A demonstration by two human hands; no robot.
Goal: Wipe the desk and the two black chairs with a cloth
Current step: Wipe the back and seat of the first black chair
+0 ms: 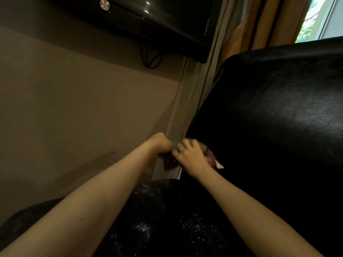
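1. Now the cloth [213, 160] sits at the lower left corner of the chair [269, 108] back, bunched between both hands. A pale corner of it pokes out to the right of the right hand [191, 156].
2. The right hand lies over the cloth with its fingers bent round it, holding it against the black upholstery.
3. The left hand [160, 144] is curled into a fist just beside the chair's left edge. It seems to pinch the darker end of the cloth, though blur makes that hard to confirm.
4. Handling, as a judgement: the cloth looks thin, soft and light, so it will crumple and slip out of a loose hold. Folding it into a pad under a flat palm would probably spread the pressure better than gripping one end.
5. The chair back looks smooth, slightly glossy and firm, and the cloth should glide over it. Its big upper area shows a dull sheen and is within reach above the hands.
6. Around: a grey curtain [187, 101] hangs touching the chair's left edge, right by the hands, and could get caught in a stroke.
7. A TV [157, 21] hangs on the wall [74, 99] above, with a cable [148, 58] looping below it. Both are well apart from the hands.
8. A window [315, 15] shows past the chair's top edge.
9. Below the arms lies a dark speckled surface [167, 219]. I cannot tell whether it is a seat or a garment.
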